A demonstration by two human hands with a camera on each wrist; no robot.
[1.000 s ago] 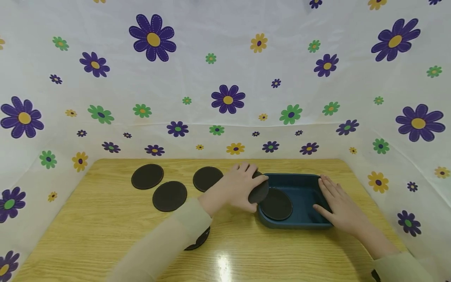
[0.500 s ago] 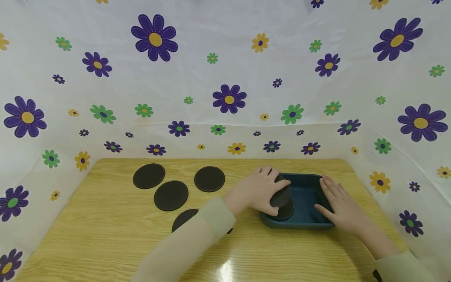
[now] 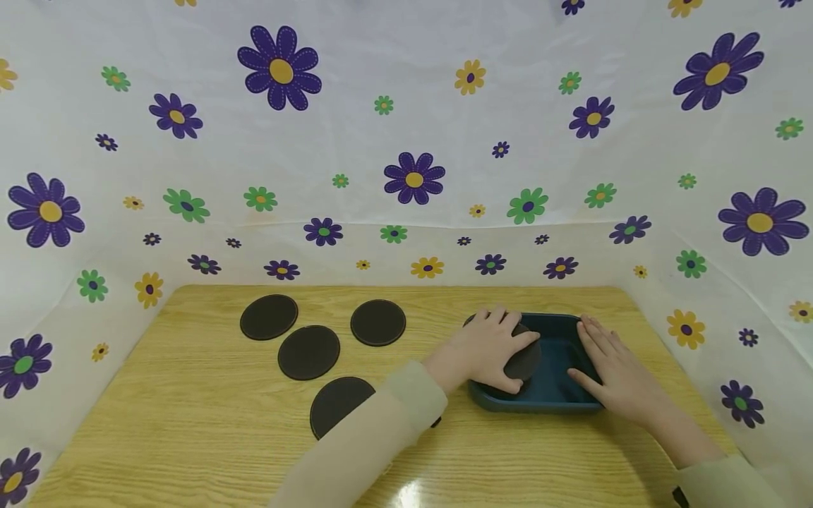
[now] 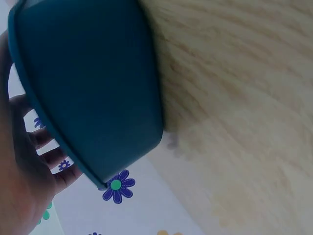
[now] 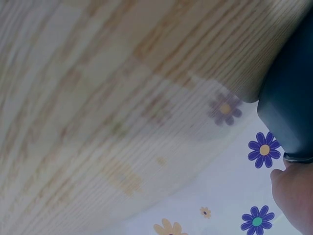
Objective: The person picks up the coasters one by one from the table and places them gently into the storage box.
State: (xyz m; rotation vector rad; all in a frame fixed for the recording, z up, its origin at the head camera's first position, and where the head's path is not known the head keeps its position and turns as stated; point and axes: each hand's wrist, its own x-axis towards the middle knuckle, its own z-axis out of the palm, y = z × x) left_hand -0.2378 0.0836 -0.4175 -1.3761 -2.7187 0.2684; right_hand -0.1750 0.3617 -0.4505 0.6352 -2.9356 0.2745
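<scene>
My left hand point(image 3: 485, 349) grips a thin black round coaster point(image 3: 526, 361) by its edge, thumb on the near side and fingers on the far side. Both are over the left half of a dark blue rectangular container point(image 3: 540, 407). Another coaster inside the container, seen earlier, is now mostly hidden beneath them. On the container's right end lies my right hand point(image 3: 616, 374), fingers straight along the rim and thumb reaching inward. In the left wrist view, the hand point(image 4: 24, 186) shows beyond the container's wall point(image 4: 88, 93). The right wrist view catches part of the right hand point(image 5: 296, 196) at the container's end.
On the wooden table point(image 3: 159, 423) to the left lie several more black coasters, among them a far-left one point(image 3: 269, 317), a middle one point(image 3: 309, 352) and one point(image 3: 336, 403) partly covered by the left sleeve point(image 3: 375, 441). A flower-patterned white cloth point(image 3: 356, 141) surrounds the table.
My left hand has carried the coaster rightward from the container's left edge to over its left half, lower now. The right hand has stayed on the right rim.
</scene>
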